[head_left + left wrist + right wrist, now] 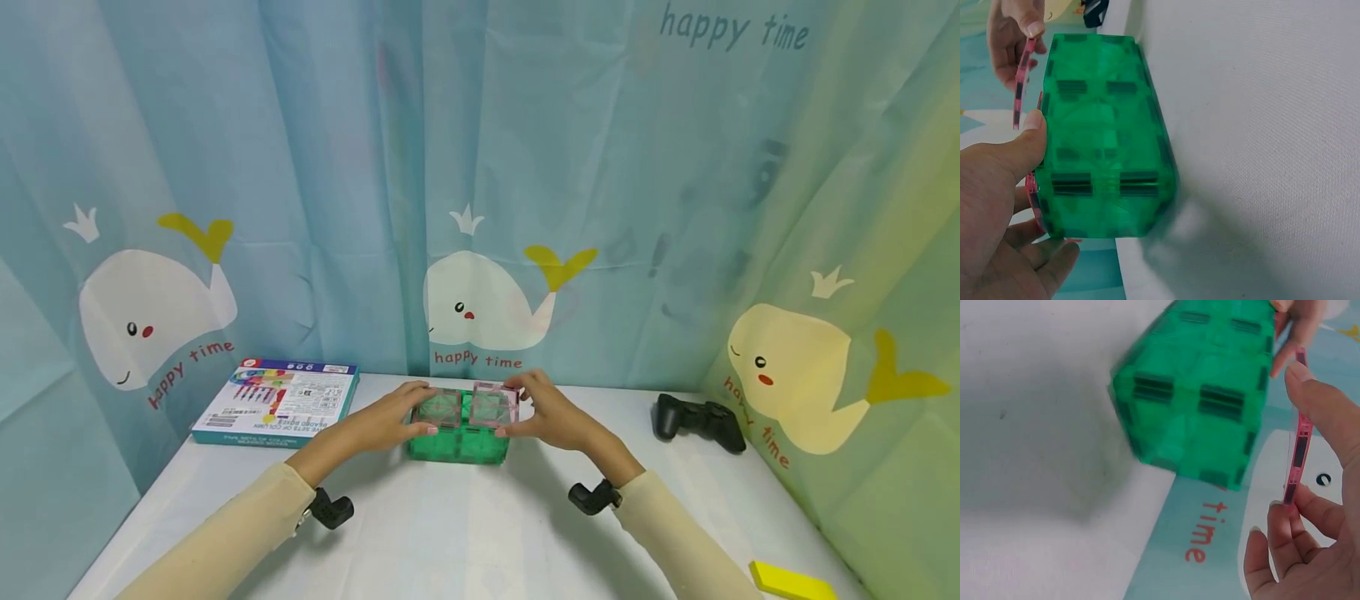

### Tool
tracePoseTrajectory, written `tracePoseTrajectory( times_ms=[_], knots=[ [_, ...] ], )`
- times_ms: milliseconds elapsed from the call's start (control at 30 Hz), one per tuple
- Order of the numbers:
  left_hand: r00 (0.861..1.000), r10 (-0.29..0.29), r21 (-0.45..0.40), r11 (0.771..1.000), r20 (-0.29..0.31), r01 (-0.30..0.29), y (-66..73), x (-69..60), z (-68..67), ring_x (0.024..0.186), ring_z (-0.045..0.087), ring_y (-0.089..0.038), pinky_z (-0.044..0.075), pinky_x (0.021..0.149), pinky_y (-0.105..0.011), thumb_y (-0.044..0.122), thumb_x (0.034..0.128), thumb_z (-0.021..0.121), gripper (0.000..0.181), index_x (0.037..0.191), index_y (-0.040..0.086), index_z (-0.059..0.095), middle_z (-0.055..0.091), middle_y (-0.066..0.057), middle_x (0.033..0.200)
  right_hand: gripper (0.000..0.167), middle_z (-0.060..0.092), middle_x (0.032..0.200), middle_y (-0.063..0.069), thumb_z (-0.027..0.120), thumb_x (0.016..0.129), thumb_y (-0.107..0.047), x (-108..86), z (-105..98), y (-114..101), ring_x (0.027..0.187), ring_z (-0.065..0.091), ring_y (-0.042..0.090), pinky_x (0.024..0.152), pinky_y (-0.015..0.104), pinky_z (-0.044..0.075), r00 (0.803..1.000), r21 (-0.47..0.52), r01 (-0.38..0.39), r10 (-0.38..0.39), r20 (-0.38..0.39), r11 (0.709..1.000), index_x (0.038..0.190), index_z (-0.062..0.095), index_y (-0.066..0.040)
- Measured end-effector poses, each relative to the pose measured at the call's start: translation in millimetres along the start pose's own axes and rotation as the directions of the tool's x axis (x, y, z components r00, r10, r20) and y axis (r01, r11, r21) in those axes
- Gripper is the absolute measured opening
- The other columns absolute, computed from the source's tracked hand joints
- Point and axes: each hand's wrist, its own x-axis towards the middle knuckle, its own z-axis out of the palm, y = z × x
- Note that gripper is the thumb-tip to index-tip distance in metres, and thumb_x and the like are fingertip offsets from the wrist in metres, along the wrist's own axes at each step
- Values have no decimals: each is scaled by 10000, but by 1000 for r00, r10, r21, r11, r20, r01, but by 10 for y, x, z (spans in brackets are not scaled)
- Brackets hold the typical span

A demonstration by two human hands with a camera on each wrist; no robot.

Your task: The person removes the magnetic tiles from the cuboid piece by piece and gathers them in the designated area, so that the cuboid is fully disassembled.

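Note:
A see-through green block structure (pixel 459 446) stands on the white table. On its top left lies a pink square tile (pixel 439 408), and my left hand (pixel 390 418) holds the structure's left end there, thumb in front and fingers behind. My right hand (pixel 551 414) pinches another pink tile (pixel 495 406) by its edges, thumb on the near side. In the right wrist view this pink tile (pixel 1299 450) is seen edge-on, with a gap between it and the green structure (pixel 1191 394). The left wrist view shows the left thumb at the top edge of the green structure (pixel 1107 137).
A boxed set (pixel 277 402) lies at the back left of the table. At the back right is a black game controller (pixel 699 421), and a yellow block (pixel 792 581) lies at the front right. A blue curtain with whales hangs behind.

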Motion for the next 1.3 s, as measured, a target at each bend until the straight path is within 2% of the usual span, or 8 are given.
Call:
tracePoseTrajectory(
  times_ms=[167, 333, 467, 700, 800, 1033, 1167, 1300],
  knots=[
    [1000, 1, -13, 1000, -3, -1, 3, -6, 1, 1575, 280, -425, 320, 1229, -631, 432, 1055, 651, 747, 1648, 83, 360, 262, -186, 1714, 728, 449, 1345, 148, 869, 897, -367, -119, -89, 86, 1206, 500, 343, 905, 417, 502, 999, -6, 25, -25, -36, 1000, 1445, 519, -41],
    [1000, 4, -17, 1000, -3, -4, 1, -7, 0, 1576, 277, -425, 317, 1233, -627, 427, 1056, 652, 746, 1651, 91, 356, 259, -191, 1714, 647, 459, 1291, 165, 862, 910, -279, -286, -184, 233, 1172, 508, 353, 921, 460, 497, 997, -29, 33, -35, -70, 999, 1404, 533, -21],
    [1000, 9, -21, 1000, -4, -9, 12, -11, -10, 1574, 279, -429, 313, 1234, -629, 410, 1057, 657, 737, 1647, 83, 361, 263, -197, 1710, 644, 463, 1277, 171, 871, 898, -266, -465, -272, 399, 1148, 515, 331, 897, 462, 515, 997, -50, 0, -5, -82, 999, 1390, 538, -16],
    [1000, 13, -21, 1000, -2, -13, 4, -17, -7, 1572, 280, -435, 314, 1229, -637, 421, 1056, 654, 736, 1645, 88, 366, 262, -202, 1708, 708, 429, 1331, 257, 883, 885, -229, -809, -442, 791, 1075, 545, 300, 756, 325, 519, 994, -1, -97, 97, -57, 995, 1425, 516, 44],
    [1000, 9, -22, 1000, 0, -9, 2, -21, -6, 1575, 274, -434, 311, 1231, -638, 435, 1054, 652, 742, 1645, 88, 366, 259, -202, 1709, 720, 423, 1327, 297, 894, 866, -181, -936, -514, 981, 1036, 577, 305, 739, 299, 521, 994, 6, -106, 106, -41, 994, 1416, 516, 91],
    [1000, -3, -21, 1000, 1, 3, -8, -19, -4, 1581, 259, -432, 300, 1237, -638, 456, 1053, 646, 759, 1651, 91, 354, 247, -198, 1715, 727, 439, 1286, 319, 922, 813, -134, -1125, -722, 1365, 939, 646, 275, 736, 272, 534, 986, -82, -167, 165, -36, 982, 1370, 542, 137],
    [1000, -4, -21, 1000, 0, 4, -4, -23, -10, 1578, 264, -438, 303, 1234, -642, 454, 1052, 649, 760, 1650, 88, 356, 248, -202, 1714, 759, 435, 1317, 334, 937, 804, -195, -1163, -826, 1508, 935, 625, 268, 791, 334, 527, 975, -168, -223, 219, -41, 960, 1371, 555, 135],
    [1000, 1, -27, 1000, 5, -1, 1, -18, -6, 1579, 261, -438, 304, 1235, -637, 446, 1053, 650, 762, 1650, 78, 351, 247, -209, 1712, 790, 417, 1360, 371, 930, 820, -227, -1178, -881, 1594, 996, 590, 341, 856, 477, 530, 966, -192, -257, 256, -28, 947, 1396, 533, 141]
  ],
)
